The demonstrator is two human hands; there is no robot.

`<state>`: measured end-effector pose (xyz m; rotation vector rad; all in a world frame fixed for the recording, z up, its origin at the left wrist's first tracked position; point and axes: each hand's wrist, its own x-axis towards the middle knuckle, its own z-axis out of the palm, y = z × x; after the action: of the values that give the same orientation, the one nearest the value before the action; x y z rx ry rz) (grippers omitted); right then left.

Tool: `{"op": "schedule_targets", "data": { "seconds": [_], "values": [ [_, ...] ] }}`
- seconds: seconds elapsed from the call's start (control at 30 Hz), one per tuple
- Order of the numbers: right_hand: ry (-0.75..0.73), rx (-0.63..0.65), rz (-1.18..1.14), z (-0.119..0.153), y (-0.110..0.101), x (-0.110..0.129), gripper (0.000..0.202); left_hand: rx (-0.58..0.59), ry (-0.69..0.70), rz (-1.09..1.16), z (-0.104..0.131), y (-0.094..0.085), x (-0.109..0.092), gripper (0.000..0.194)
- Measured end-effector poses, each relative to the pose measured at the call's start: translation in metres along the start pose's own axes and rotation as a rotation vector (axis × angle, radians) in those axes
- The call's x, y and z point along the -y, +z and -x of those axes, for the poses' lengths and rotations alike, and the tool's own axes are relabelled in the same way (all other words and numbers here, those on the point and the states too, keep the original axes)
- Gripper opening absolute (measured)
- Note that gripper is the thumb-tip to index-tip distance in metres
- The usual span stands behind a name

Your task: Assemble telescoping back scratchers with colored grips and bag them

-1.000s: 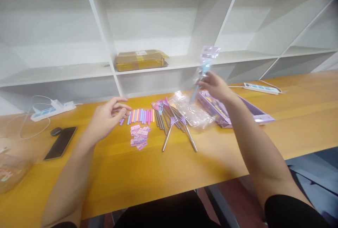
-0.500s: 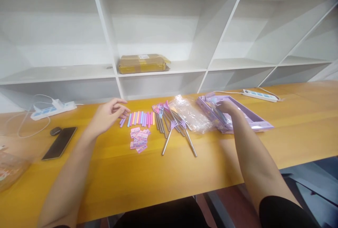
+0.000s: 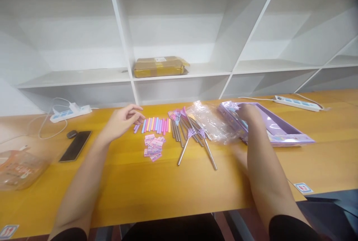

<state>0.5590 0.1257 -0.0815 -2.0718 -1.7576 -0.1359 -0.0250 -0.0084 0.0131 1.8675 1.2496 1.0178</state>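
Note:
My left hand [image 3: 125, 119] hovers or rests at the left end of a row of pastel sticks [image 3: 156, 125], loosely curled, thumb and fingers apart, with nothing in it. Below the row lie several small pink printed cards [image 3: 154, 147]. To their right is a pile of back scratchers [image 3: 183, 151] with metal rods and small hand-shaped pink, purple and blue heads. My right hand [image 3: 250, 113] reaches down into the left side of a purple tray-like box [image 3: 291, 123]. Its fingers are hidden and blurred; something light blue shows beneath them.
A crumpled clear plastic bag [image 3: 208, 121] lies between scratchers and box. Left are a phone [image 3: 75, 146], a dark mouse-like object [image 3: 72, 134], a power strip [image 3: 71, 113] and an orange-printed bag [image 3: 22, 170]. Another power strip [image 3: 298, 102] stands back right; a taped parcel [image 3: 160, 66] sits on the shelf.
The view has shifted, so everything sits further right in the picture. My right hand has stayed at the box, its fingers now more hidden. My left hand keeps its pose beside the sticks.

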Motion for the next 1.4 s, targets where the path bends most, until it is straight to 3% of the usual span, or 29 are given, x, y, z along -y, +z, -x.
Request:
{"op": "schedule_targets", "data": {
  "seconds": [0.1, 0.23, 0.37, 0.47, 0.7, 0.83, 0.97, 1.03, 1.1, 1.13, 1.17, 1.27, 1.33, 1.4],
  "values": [
    [0.032, 0.039, -0.023, -0.002, -0.016, 0.030, 0.021, 0.023, -0.012, -0.028, -0.005, 0.001, 0.007, 0.033],
    [-0.083, 0.035, -0.090, 0.009, -0.026, 0.091, 0.031, -0.017, -0.018, -0.121, -0.020, -0.003, 0.032, 0.030],
    [-0.266, 0.109, -0.130, 0.036, -0.009, 0.155, 0.032, -0.140, -0.089, -0.292, -0.040, -0.012, 0.076, 0.029],
    [-0.379, 0.207, -0.144, 0.055, 0.010, 0.187, 0.023, -0.137, -0.151, -0.407, -0.051, -0.016, 0.106, 0.027],
    [-0.544, 0.326, -0.214, 0.074, 0.023, 0.210, 0.027, -0.241, -0.227, -0.570, -0.056, -0.003, 0.161, 0.023],
    [-0.536, 0.344, -0.265, 0.074, 0.031, 0.209, 0.018, -0.355, -0.302, -0.601, -0.051, -0.005, 0.187, 0.025],
    [-0.498, 0.370, -0.337, 0.070, 0.032, 0.211, 0.019, -0.392, -0.356, -0.606, -0.052, -0.013, 0.199, 0.028],
    [-0.501, 0.387, -0.367, 0.077, 0.019, 0.221, 0.020, -0.376, -0.347, -0.611, -0.054, -0.013, 0.203, 0.026],
    [-0.543, 0.423, -0.452, 0.100, -0.008, 0.235, 0.023, -0.348, -0.323, -0.618, -0.057, -0.009, 0.206, 0.024],
    [-0.583, 0.445, -0.537, 0.117, -0.026, 0.242, 0.024, -0.336, -0.310, -0.622, -0.057, -0.007, 0.208, 0.024],
    [-0.624, 0.514, -0.794, 0.136, -0.046, 0.249, 0.023, -0.325, -0.298, -0.628, -0.058, -0.006, 0.210, 0.024],
    [-0.584, 0.908, -1.468, 0.198, -0.107, 0.259, 0.026, -0.305, -0.279, -0.649, -0.059, -0.003, 0.216, 0.025],
    [-0.570, 1.155, -1.630, 0.229, -0.136, 0.259, 0.030, -0.300, -0.274, -0.667, -0.061, -0.003, 0.219, 0.026],
    [-0.577, 1.292, -1.679, 0.250, -0.151, 0.255, 0.031, -0.293, -0.265, -0.685, -0.064, -0.003, 0.220, 0.027]
  ]
}}
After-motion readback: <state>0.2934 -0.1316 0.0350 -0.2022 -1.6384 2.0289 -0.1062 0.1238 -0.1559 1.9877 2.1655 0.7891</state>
